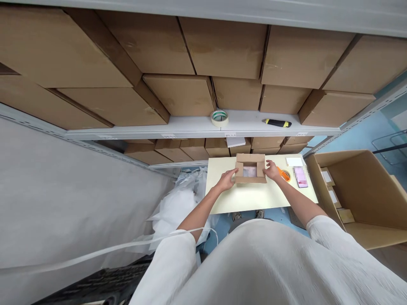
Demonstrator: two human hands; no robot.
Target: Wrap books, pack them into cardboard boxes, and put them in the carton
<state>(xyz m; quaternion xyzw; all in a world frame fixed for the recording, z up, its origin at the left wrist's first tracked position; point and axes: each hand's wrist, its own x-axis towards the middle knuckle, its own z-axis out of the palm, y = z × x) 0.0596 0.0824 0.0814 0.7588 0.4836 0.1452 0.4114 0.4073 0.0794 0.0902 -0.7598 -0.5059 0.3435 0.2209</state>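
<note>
A small cardboard box (250, 180) sits on the pale yellow tabletop (241, 201) with its flaps spread. Inside it lies a flat pinkish-white item (249, 171), too small to name. My left hand (226, 180) grips the box's left side, thumb at the edge. At the right side, my right hand (271, 170) has its fingers closed on the box's edge by the flap. Just beside that hand is an orange tape dispenser (281, 173) with a tape roll. A phone (300, 177) with a pink screen and a white card (294, 162) lie farther right.
Shelves ahead hold several cardboard boxes (179, 95). A tape roll (219, 119) and a utility knife (277, 123) rest on the shelf ledge. A large open carton (375, 195) with small boxes stands right. White plastic bags (178, 203) pile at left; a white strap (104, 254) crosses there.
</note>
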